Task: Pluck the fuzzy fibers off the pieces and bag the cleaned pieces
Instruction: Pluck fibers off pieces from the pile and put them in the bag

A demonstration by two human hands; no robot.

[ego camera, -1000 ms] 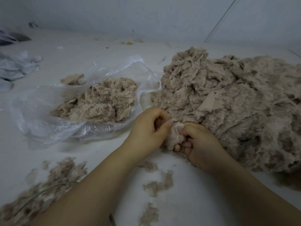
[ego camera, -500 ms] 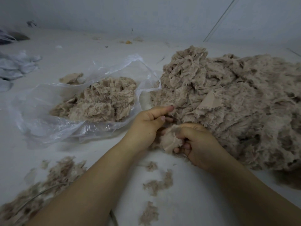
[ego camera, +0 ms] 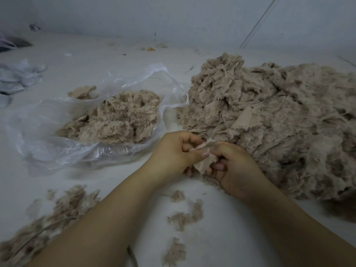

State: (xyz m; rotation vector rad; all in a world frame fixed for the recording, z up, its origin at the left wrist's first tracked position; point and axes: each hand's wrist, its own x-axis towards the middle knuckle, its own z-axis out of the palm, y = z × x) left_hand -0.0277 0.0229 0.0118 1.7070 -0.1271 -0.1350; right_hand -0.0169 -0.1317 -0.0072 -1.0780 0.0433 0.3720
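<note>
A small beige fabric piece (ego camera: 204,164) sits between both hands at the centre of the view. My left hand (ego camera: 176,154) pinches its upper edge between thumb and fingers. My right hand (ego camera: 234,170) grips its other side with curled fingers. A large heap of fuzzy beige pieces (ego camera: 273,120) rises just behind and to the right of my hands. A clear plastic bag (ego camera: 57,143) lies open to the left and holds a mound of beige pieces (ego camera: 119,118).
Loose tufts of plucked fibre lie on the white surface: a pile (ego camera: 57,214) at the lower left and clumps (ego camera: 185,214) below my hands. A thin cable (ego camera: 44,231) crosses the lower-left pile. Crumpled white bags (ego camera: 17,78) lie at the far left. A wall (ego camera: 173,16) stands behind.
My left hand, which had opened and reached toward the heap half a second ago, has closed back onto the fabric piece. My right hand has kept its hold.
</note>
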